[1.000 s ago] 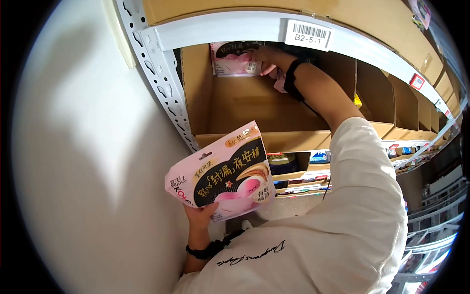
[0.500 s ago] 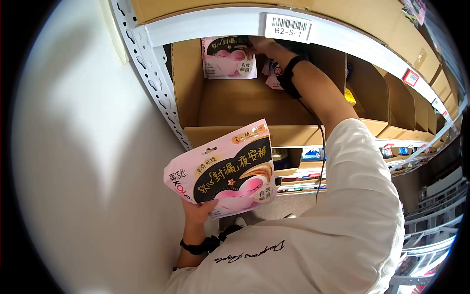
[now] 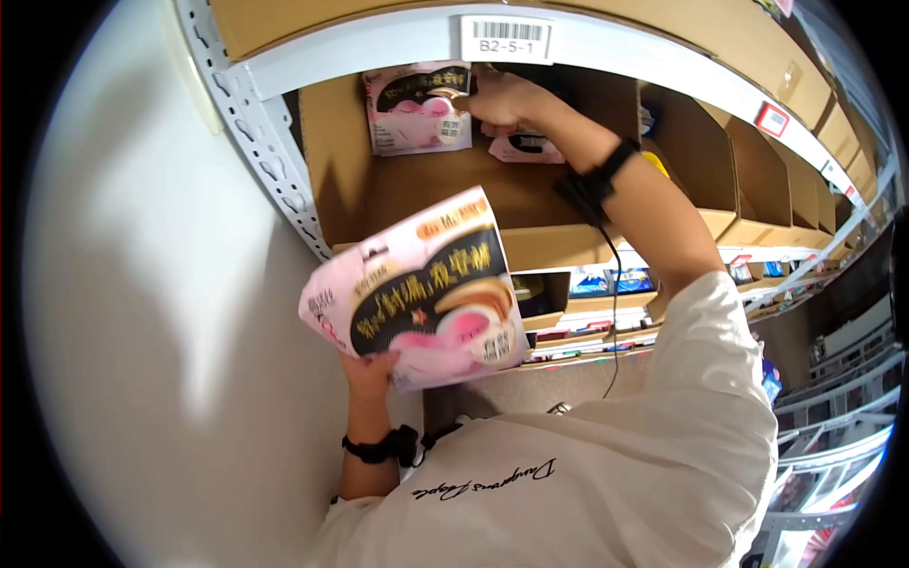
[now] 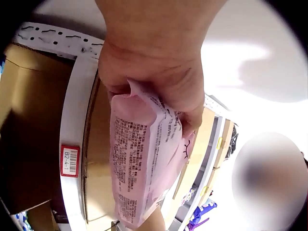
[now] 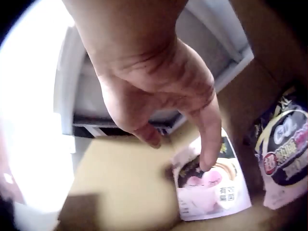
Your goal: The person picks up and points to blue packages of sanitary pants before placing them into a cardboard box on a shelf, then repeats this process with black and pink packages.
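A pink pouch with a black panel (image 3: 417,284) is gripped at its lower left corner by my left hand (image 3: 367,371), thumb over the front; the left wrist view shows its printed side (image 4: 130,159) below my left hand (image 4: 154,77). Inside the cardboard bin, a similar pouch (image 3: 417,128) stands at the back left. My right hand (image 3: 507,99) is at that pouch's right edge. In the right wrist view, a finger of my right hand (image 5: 163,96) extends over the front of the pouch (image 5: 207,192); contact is unclear. A dark-and-pink package (image 5: 284,149) is beside it.
The bin's front edge (image 3: 559,248) lies beyond the held pouch. A white shelf beam (image 3: 379,47) labelled B2-5-1 crosses above. A perforated upright (image 3: 256,151) and a pale wall (image 3: 123,284) are at left. More bins (image 3: 776,180) run rightward; a black cable (image 3: 616,312) hangs from my right wrist.
The shelf and bin have shifted left and slightly up in the head view. The held pouch has risen a little. More of my right hand shows beside the standing pouch.
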Tool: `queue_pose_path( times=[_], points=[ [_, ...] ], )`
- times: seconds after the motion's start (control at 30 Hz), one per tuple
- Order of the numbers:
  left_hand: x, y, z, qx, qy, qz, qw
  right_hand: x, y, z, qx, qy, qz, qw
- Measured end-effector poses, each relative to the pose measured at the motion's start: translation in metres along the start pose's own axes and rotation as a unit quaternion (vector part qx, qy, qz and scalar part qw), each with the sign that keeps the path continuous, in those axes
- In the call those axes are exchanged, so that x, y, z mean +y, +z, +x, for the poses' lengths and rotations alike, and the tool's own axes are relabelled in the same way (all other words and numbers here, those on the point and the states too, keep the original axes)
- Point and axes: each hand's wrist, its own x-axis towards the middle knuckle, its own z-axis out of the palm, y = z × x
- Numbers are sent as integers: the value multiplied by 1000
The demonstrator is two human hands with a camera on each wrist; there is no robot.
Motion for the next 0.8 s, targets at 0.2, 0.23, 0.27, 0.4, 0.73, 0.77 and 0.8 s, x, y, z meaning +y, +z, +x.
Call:
queue_pose_path(
  times=[0.2, 0.23, 0.27, 0.4, 0.73, 0.77, 0.8],
  points=[
    [-19, 25, 56, -87, 67, 55, 992, 49, 19, -177, 214, -148, 156, 953],
    [-20, 32, 60, -86, 32, 18, 996, 55, 21, -200, 206, -115, 204, 950],
    [-22, 39, 63, -83, -3, -18, 996, 62, 21, -219, 197, -83, 251, 944],
    [-33, 60, 73, -148, -15, -11, 989, 106, 40, -266, 196, -66, 329, 922],
    [-57, 145, 17, -228, -6, 30, 973, 200, 23, -316, 184, -118, 332, 918],
    [-60, 161, 12, -239, 16, 39, 970, 214, 17, -320, 175, -125, 329, 920],
    [-65, 170, 2, -220, 10, 59, 974, 224, 8, -328, 164, -127, 334, 920]
  ],
)
